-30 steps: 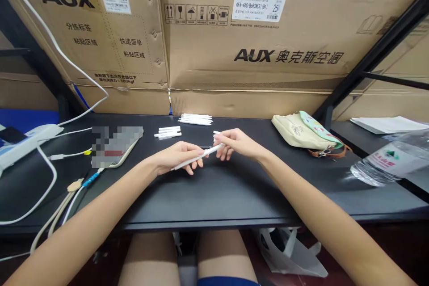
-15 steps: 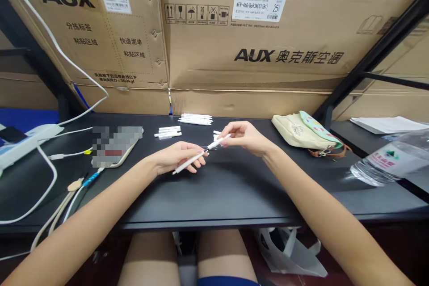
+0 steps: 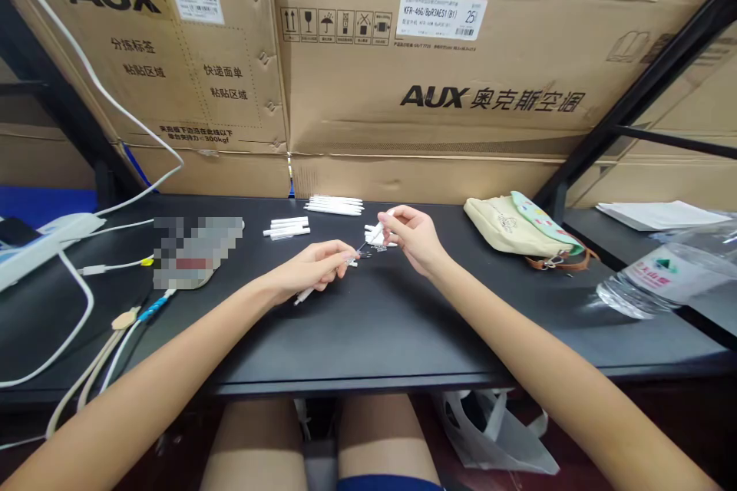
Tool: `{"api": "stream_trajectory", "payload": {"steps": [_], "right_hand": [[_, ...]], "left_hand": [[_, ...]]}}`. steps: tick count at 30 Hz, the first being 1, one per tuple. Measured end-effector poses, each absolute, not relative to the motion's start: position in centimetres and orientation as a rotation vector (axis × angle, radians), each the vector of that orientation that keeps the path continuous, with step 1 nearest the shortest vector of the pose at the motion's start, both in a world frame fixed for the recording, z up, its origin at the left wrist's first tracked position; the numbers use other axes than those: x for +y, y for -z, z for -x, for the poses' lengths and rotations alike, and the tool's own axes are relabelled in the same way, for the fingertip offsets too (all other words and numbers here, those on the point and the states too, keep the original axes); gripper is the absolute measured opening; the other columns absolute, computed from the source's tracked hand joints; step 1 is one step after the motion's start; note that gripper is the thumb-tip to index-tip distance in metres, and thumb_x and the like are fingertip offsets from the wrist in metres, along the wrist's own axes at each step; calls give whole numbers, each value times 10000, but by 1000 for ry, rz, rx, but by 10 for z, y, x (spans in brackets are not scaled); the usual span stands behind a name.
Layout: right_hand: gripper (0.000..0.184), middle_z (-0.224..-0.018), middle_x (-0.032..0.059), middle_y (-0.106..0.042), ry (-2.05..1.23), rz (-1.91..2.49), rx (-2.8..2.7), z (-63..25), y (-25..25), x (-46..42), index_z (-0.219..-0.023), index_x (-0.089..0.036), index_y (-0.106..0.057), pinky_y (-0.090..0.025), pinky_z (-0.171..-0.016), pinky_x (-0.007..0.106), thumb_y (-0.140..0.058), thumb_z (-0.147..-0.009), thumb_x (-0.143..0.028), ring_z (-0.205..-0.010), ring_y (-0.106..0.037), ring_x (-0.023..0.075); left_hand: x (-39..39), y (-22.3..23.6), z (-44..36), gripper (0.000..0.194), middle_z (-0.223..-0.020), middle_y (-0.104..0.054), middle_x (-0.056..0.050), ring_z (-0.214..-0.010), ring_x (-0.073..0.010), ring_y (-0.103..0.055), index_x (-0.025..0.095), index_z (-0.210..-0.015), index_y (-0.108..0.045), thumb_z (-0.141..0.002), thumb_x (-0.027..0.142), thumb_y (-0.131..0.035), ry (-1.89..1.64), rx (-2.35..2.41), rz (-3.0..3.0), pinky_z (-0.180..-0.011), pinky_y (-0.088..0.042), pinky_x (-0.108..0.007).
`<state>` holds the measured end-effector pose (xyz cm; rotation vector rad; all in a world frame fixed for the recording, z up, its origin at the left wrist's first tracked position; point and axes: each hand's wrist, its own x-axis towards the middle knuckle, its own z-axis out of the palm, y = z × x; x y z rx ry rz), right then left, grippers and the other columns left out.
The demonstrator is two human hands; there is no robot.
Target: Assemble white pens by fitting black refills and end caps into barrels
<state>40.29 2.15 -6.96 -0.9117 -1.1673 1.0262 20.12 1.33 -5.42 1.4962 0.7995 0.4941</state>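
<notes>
My left hand [image 3: 316,270] is closed around a white pen barrel [image 3: 304,296], whose rear end sticks out below the fingers. In my right hand [image 3: 413,236], a short white pen tube [image 3: 380,228] is pinched between thumb and fingers and tilts down to the left. A thin dark refill [image 3: 362,246] spans the gap between the two hands. Behind my right fingers lie more short white pen parts [image 3: 371,231], partly hidden, with tiny metal-looking bits near them. A row of white pens [image 3: 334,205] lies at the back, and several white tubes [image 3: 286,228] lie left of it.
Large cardboard boxes [image 3: 437,126] stand behind the black table [image 3: 368,345]. On the left are a blurred-out device [image 3: 196,253], white cables and a power strip [image 3: 54,242]. A cream pouch [image 3: 500,224], a water bottle [image 3: 662,280] and paper [image 3: 662,215] are on the right.
My right hand has turned more upright, and its white tube now tilts more steeply, with a longer stretch of thin refill showing. My left fingers have curled further over the barrel.
</notes>
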Motion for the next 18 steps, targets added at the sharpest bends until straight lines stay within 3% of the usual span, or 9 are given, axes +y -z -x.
{"api": "stream_trajectory", "payload": {"steps": [7, 18], "right_hand": [[326, -520, -22, -584, -1113, 946, -1110, -395, 70, 17, -633, -153, -583, -470, -484, 205, -793, -579, -396, -462, -525, 73], [200, -478, -49, -506, -1319, 969, -649, -410, 76, 31, -604, -150, -557, -454, -441, 169, -750, -618, -199, -416, -456, 42]], "left_hand": [[15, 56, -202, 316, -582, -408, 46, -434, -29, -247, 145, -757, -550, -769, 460, -580, -525, 831, -1558, -389, -151, -155], [17, 52, -201, 239, -459, -374, 62, -383, -6, -191, 115, -682, -561, -758, 337, -608, -576, 826, -1377, -366, -114, -147]]}}
